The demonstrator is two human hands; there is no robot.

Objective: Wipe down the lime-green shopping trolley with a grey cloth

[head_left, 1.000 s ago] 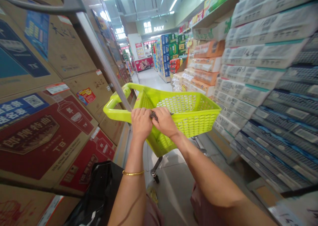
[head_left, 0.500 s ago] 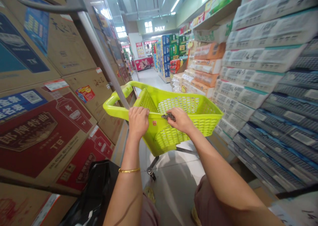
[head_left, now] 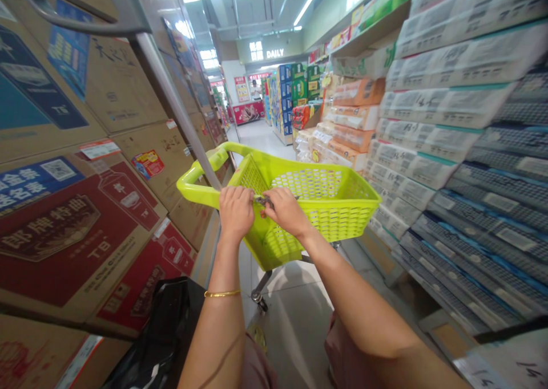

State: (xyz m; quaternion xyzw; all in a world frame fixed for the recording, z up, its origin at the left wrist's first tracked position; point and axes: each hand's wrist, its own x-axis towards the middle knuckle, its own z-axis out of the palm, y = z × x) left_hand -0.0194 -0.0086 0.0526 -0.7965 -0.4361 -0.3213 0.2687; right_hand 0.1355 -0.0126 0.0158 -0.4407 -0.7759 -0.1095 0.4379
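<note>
A lime-green shopping cart [head_left: 317, 215] with a perforated basket stands in front of me, its push handle [head_left: 199, 186] to the left. My left hand [head_left: 235, 212] is closed over the near rim, close to the handle. Just right of it, my right hand [head_left: 285, 209] presses a small dark grey crumpled cloth [head_left: 263, 201] onto the same rim. Most of the cloth is hidden under the fingers. A small red sticker [head_left: 262, 213] shows on the cart's side below it. Against the left hand's side of the cart, a slanting metal pole [head_left: 184, 104] comes down.
Stacked liquor cartons [head_left: 47, 229] wall the left side, with a black bag [head_left: 169, 315] at their foot. On the right rise piles of packaged tissue [head_left: 428, 132] and dark checked packs [head_left: 479, 218]. A tiled aisle [head_left: 261, 132] runs ahead toward store displays.
My right hand has slid left along the rim with the cloth, now almost touching my left hand. The left hand stays at its spot on the rim.
</note>
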